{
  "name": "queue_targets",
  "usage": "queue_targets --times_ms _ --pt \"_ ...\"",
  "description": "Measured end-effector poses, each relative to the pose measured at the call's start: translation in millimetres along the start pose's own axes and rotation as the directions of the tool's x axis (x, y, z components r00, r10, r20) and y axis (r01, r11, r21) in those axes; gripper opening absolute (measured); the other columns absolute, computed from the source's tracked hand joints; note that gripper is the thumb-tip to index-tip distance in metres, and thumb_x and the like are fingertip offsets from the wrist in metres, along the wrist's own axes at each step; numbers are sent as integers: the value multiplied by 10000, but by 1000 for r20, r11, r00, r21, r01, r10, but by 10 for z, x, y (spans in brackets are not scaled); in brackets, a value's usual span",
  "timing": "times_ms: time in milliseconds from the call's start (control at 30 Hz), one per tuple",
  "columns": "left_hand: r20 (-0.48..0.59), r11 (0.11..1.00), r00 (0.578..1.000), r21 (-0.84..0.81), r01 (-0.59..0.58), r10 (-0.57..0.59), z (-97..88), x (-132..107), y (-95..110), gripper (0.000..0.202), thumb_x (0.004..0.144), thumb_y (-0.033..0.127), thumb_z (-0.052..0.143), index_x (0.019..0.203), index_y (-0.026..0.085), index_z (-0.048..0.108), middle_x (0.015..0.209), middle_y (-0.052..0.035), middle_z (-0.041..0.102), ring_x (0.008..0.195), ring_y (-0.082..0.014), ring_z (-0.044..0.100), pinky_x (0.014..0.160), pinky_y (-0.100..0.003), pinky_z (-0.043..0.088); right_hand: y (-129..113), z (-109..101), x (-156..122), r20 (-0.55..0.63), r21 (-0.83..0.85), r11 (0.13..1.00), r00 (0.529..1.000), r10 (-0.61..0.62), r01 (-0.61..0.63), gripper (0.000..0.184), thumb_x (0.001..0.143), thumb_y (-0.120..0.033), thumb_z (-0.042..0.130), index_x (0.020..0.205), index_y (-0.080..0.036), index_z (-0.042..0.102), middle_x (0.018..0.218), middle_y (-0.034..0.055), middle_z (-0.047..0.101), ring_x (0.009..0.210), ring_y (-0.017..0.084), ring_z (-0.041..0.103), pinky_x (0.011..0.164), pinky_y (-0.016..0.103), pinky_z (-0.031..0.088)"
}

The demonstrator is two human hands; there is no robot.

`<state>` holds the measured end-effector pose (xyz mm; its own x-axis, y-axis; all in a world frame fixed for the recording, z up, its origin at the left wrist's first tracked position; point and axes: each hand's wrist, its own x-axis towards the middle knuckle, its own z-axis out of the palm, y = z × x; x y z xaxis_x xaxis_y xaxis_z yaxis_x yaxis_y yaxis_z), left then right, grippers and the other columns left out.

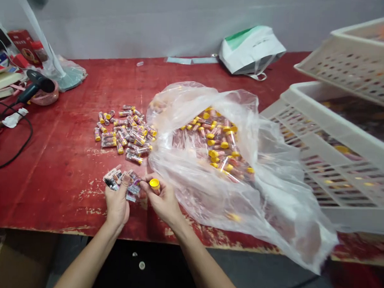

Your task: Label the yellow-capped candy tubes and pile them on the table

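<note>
The left hand is gripping a bunch of small printed packets against its palm, while the right hand is pinching a round yellow plastic cap beside a clear plastic bag, seemingly lying open to keep its yellow-capped tubes within reach.

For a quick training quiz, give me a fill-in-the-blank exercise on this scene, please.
The right hand holds a ____ cap.
The left hand grips labelled tubes, and loose tubes lie on a ____ tabletop.
The clear plastic bag lies to the ____ of those loose tubes.

Answers: yellow, red, right.
</note>
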<state>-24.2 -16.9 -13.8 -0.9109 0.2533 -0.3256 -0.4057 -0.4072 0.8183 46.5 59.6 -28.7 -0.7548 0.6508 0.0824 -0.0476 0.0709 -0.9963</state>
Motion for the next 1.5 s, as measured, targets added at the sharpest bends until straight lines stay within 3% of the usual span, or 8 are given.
queue_targets --times_ms 367,467,600,767,967,1200,1367,1500 --pt "-79 999 997 31 -26 28 -170 -50 -36 541 545 265 890 1034 176 674 807 14 673 694 -101 631 719 -253 495 -69 66 -115 -71 -152 986 994 -77 66 175 890 -309 598 760 -195 578 720 -10 568 659 132 512 620 250 397" --pt "-132 996 987 25 -88 91 -136 -71 -22 476 540 279 891 956 177 683 764 34 656 653 -79 602 687 -223 471 -94 74 -104 -30 5 999 999 35 -35 281 874 -411 615 712 -193 543 618 -41 461 552 104 405 539 242 346" --pt "-101 998 994 -50 30 -35 -73 -150 32 464 559 246 881 972 192 677 845 14 690 709 -101 638 716 -236 492 -133 -48 -147 12 365 917 986 169 -162 286 867 -487 599 984 -228 573 666 -46 452 564 114 433 528 235 390" --pt "-140 978 971 -99 182 -195 -71 -229 60 398 558 182 879 904 178 682 793 24 677 658 -87 628 632 -194 488 -222 -261 -379 -99 354 934 991 86 -45 228 873 -376 643 1074 -271 615 929 21 580 870 163 568 836 292 484" --pt "-130 972 967 -119 203 -218 -61 -281 44 396 546 184 895 871 173 670 790 37 668 635 -62 607 615 -168 493 -365 -208 -492 -181 420 902 983 -27 102 279 824 -261 736 1067 -297 603 988 10 656 808 125 623 743 241 533" --pt "-42 963 966 -99 251 -256 16 -357 82 381 563 236 892 848 162 650 770 12 678 655 -104 639 607 -197 527 -211 -107 -516 -314 229 935 929 -193 272 273 798 -160 746 1020 -289 653 1040 33 704 962 192 680 826 320 578" --pt "43 958 960 -56 280 -278 26 -400 159 369 566 218 886 830 169 633 785 -1 694 645 -122 656 590 -205 539 -212 -308 -669 -4 146 958 969 -247 245 354 954 -218 499 1287 -310 574 1355 98 592 1239 263 589 1028 445 511" --pt "38 953 952 -19 303 -302 18 -354 169 451 509 183 904 889 176 662 835 -9 714 689 -135 675 613 -206 552 -397 -487 -658 178 -29 957 943 -281 290 443 932 -173 499 1357 -290 546 1479 92 486 1375 266 456 1125 476 399"
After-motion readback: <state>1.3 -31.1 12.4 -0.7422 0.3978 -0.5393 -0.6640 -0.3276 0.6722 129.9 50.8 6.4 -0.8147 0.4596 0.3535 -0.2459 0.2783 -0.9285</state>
